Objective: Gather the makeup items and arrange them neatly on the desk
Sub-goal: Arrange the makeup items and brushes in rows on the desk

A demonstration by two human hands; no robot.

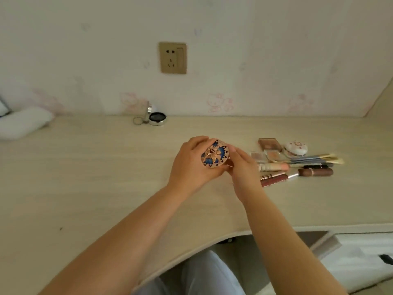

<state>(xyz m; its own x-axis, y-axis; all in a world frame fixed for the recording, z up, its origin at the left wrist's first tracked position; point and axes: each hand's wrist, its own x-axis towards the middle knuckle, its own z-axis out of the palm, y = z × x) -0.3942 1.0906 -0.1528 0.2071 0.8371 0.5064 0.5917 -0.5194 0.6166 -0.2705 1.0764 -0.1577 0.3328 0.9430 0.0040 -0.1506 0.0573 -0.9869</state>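
Both hands meet over the middle of the pale wood-grain surface (85,167), holding a round compact (214,155) between them, lifted clear of the surface and tilted so its blue and gold patterned lid faces the camera. The left hand (191,167) wraps the compact from the left and below, its fingers curled over the far rim, so the left edge and the underside are hidden. The right hand (242,169) closes on the lower right edge; its fingertips are tucked behind the compact and cannot be seen, and whether the case is latched or slightly parted cannot be told. To the right lies a gathered cluster of makeup, partly covered by the right hand: a brownish palette (269,144) at the back, a white round case with pink marks (296,148) just beside it, smaller pans nearer the hand too blurred to identify, several brushes (314,159) lying side by side pointing right, a dark brown tube (316,172) and a reddish tube (274,179) at the front. Against the wall sits a small silver pot with a dark top (157,119), with a key ring (138,120) beside it and a reflective object behind that is hard to make out. A white bundle (23,124) at the far left is cut off by the frame. A beige wall socket (173,57) sits above.
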